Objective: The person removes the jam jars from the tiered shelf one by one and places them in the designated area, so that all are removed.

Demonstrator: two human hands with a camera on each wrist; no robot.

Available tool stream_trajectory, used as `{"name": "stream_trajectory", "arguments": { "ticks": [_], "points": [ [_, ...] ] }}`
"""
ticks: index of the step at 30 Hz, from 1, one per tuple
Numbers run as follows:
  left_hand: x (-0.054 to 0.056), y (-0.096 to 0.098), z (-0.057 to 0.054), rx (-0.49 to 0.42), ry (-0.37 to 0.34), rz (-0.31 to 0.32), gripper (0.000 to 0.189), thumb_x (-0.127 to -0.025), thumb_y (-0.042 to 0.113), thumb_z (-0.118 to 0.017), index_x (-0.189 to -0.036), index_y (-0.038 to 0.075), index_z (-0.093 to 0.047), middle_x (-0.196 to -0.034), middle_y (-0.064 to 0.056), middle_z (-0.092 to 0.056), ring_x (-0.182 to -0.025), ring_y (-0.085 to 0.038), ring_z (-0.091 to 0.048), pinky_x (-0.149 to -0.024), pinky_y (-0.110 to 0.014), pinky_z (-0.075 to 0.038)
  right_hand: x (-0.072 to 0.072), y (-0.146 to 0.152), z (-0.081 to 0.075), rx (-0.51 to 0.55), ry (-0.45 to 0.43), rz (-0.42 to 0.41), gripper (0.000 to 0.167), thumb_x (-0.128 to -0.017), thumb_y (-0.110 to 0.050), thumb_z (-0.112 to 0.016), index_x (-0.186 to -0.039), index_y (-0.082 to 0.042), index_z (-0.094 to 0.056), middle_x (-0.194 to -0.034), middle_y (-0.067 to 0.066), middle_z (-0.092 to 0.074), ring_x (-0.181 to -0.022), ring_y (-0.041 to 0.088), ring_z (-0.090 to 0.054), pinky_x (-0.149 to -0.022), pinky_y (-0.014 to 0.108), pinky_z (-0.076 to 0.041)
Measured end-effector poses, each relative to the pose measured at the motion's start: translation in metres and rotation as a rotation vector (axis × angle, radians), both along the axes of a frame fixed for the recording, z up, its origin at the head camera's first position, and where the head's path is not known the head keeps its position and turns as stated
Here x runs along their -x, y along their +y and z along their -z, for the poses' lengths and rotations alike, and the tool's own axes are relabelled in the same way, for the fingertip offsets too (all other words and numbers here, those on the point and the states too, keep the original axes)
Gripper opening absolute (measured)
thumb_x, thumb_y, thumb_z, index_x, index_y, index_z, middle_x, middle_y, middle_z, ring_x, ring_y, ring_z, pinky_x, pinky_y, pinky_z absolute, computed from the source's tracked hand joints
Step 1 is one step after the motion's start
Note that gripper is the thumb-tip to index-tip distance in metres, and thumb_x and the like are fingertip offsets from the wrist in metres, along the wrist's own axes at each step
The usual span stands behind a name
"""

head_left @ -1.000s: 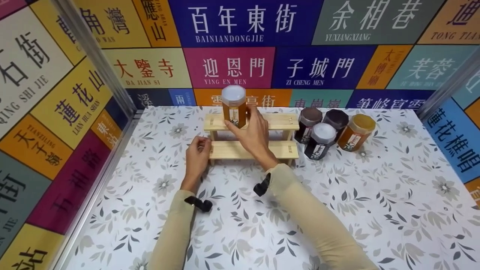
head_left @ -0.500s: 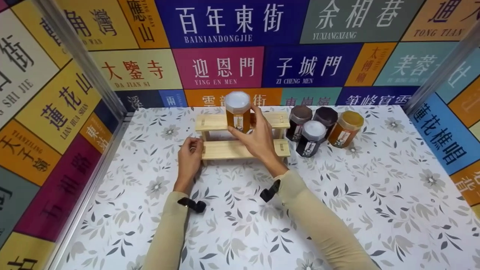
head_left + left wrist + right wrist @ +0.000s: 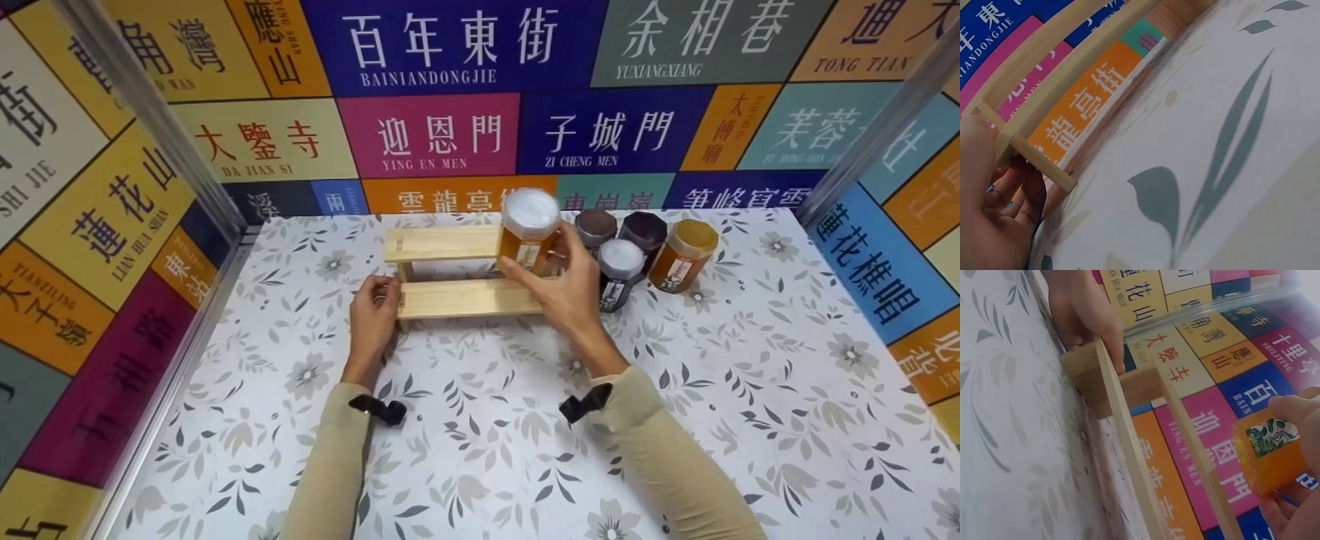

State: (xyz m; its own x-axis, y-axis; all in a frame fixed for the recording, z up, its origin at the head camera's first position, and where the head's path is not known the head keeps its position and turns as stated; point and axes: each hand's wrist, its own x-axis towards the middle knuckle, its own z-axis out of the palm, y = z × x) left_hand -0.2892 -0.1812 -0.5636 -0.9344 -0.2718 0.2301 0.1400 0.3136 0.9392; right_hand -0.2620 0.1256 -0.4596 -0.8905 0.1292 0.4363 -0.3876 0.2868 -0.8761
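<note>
My right hand (image 3: pixel 574 289) grips an amber jar (image 3: pixel 530 225) with a white lid, thumb on one side and fingers on the other. Held upright, the jar hides the right part of the upper shelf in the head view; the right wrist view shows the jar (image 3: pixel 1272 455) raised apart from the wood. The two-step wooden stand (image 3: pixel 465 298) is on the table. At its left end, my left hand (image 3: pixel 373 315) holds the lower shelf between thumb and curled fingers. In the left wrist view, the left hand (image 3: pixel 994 208) grips that corner above a short leg.
Right of the stand are a jar with a brown lid (image 3: pixel 598 225), a dark-lidded jar (image 3: pixel 643 232), a dark jar with a white lid (image 3: pixel 619 277) and an amber jar with a yellow lid (image 3: pixel 682 259). Printed panels (image 3: pixel 427 135) rise behind the table.
My right hand has carried the amber jar rightward along the stand, from the upper shelf's left part to its right part. The left hand keeps its hold. The view has shifted slightly.
</note>
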Motion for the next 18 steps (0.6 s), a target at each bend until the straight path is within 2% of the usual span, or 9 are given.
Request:
{"name": "stream_trajectory", "arguments": {
  "ticks": [5, 12, 18],
  "points": [
    [-0.001, -0.001, -0.001, -0.021, -0.048, -0.023, 0.020, -0.109, 0.023, -0.066, -0.115, 0.005, -0.072, -0.107, -0.014, -0.075, -0.097, -0.020, -0.068, -0.081, -0.024, -0.052, -0.006, 0.028, -0.005, 0.001, -0.012, 0.075, 0.082, -0.082, -0.022, -0.098, -0.152, -0.009, -0.056, -0.141, 0.012, -0.068, -0.126, 0.026, -0.066, -0.109, 0.046, -0.056],
    [-0.001, 0.002, -0.005, -0.057, -0.093, -0.051, 0.021, -0.107, 0.025, -0.067, -0.115, 0.006, -0.071, -0.108, -0.014, -0.074, -0.096, -0.019, -0.067, -0.079, -0.023, -0.052, -0.007, 0.073, -0.010, 0.052, 0.060, 0.111, 0.076, -0.082, -0.027, -0.098, -0.147, -0.017, -0.061, -0.137, 0.003, -0.069, -0.120, 0.018, -0.069, -0.104, 0.038, -0.060],
    [-0.002, 0.006, -0.004, -0.043, -0.086, -0.040, 0.020, -0.107, 0.025, -0.068, -0.114, 0.006, -0.071, -0.106, -0.013, -0.075, -0.093, -0.019, -0.068, -0.082, -0.024, -0.053, -0.014, 0.111, -0.013, 0.041, 0.019, 0.196, 0.080, -0.084, -0.031, -0.097, -0.153, -0.022, -0.058, -0.140, 0.003, -0.069, -0.119, 0.016, -0.069, -0.102, 0.034, -0.059]
  ]
}}
